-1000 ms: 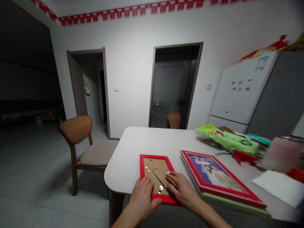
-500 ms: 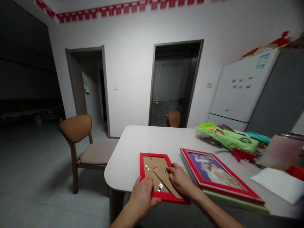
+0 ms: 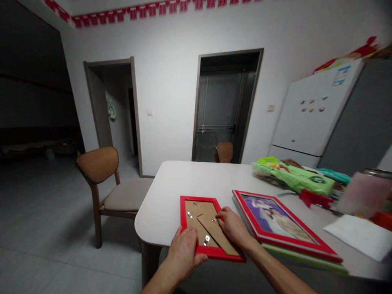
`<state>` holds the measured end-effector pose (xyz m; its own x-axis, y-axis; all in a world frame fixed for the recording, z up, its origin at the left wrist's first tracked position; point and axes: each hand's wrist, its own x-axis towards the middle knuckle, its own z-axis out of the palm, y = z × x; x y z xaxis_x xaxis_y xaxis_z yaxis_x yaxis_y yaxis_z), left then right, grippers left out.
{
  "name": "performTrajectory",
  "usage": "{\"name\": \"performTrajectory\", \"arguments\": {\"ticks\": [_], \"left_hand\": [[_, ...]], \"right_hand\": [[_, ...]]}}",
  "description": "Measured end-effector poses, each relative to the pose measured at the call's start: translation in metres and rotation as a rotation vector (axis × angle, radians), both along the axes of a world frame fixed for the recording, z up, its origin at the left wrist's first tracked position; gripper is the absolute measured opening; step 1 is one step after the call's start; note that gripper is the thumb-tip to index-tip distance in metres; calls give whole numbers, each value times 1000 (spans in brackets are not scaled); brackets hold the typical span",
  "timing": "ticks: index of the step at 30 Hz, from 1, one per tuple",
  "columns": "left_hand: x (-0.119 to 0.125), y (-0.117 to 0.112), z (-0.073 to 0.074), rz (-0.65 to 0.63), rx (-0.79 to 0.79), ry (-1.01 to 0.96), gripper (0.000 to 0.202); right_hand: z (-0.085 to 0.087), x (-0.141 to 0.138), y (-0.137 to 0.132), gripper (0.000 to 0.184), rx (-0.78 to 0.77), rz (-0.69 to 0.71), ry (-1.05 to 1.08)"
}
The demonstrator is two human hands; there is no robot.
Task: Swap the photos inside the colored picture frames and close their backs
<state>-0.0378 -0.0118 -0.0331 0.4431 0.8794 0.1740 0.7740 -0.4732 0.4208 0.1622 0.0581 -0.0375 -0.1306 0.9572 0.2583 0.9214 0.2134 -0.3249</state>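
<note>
A red picture frame (image 3: 200,200) lies face down at the near edge of the white table (image 3: 171,179), its brown backing board (image 3: 196,228) facing up. Several small metal clips sit around the board, and a brown stand flap (image 3: 219,237) lies slanted across it. My left hand (image 3: 185,247) is closed around the frame's lower left corner, thumb along the bottom rail. At the right rail, my right hand (image 3: 231,226) has its fingers bent and pressed together on a metal clip (image 3: 214,220); the fingers partly hide it.
Right of my hands, a framed photo (image 3: 275,220) with a red border rests on a stack of frames. Beyond it are a green packet (image 3: 300,177), a pink-tinted jar (image 3: 364,192) and white paper (image 3: 359,237). A wooden chair (image 3: 101,165) stands left of the table.
My right fingers have shifted slightly at the clip on the right rail. My left hand and the red frame have stayed in place; the view has tilted slightly.
</note>
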Motion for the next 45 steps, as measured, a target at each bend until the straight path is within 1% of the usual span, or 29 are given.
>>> {"name": "performTrajectory", "arguments": {"ticks": [3,8,12,16,18,21,23,26,30,32,34,37,39,41,43,45], "left_hand": [[0,0,2,2,3,3,58],[1,-3,7,8,-15,4,58],[2,-5,9,23,-40,3,58],[-2,-3,6,2,-24,-13,58],[-4,0,2,-8,0,-24,56],[-5,4,-6,-17,44,-46,55],[-5,5,-10,-24,64,-57,57],[-5,6,-13,-34,84,-68,56],[-6,5,-12,-27,87,-88,55],[-5,4,-10,-18,72,-94,54],[-5,3,-7,-10,44,-96,53],[-4,0,-3,-7,10,-98,55],[-4,-3,-2,-9,-4,-94,60],[-4,-5,-1,-13,-18,-90,64],[-5,-6,0,-23,-19,-97,59],[-6,-7,0,-32,-12,-108,49]], "right_hand": [[2,-1,-2,28,4,-7,-16],[2,4,-9,28,10,81,19],[4,7,-12,30,-2,104,20],[4,0,-24,31,77,95,16],[6,-8,-36,29,99,178,22],[13,-22,-55,26,48,405,18],[18,-29,-64,26,29,494,5],[22,-31,-69,27,37,534,-3],[22,-27,-71,27,46,566,0],[21,-25,-70,27,34,564,15],[19,-27,-62,29,19,524,55],[16,-38,-40,33,22,423,112],[13,-51,-21,32,35,371,81],[10,-63,-6,30,36,350,18],[7,-74,4,27,33,347,-21],[2,-79,7,25,47,375,-56]]}}
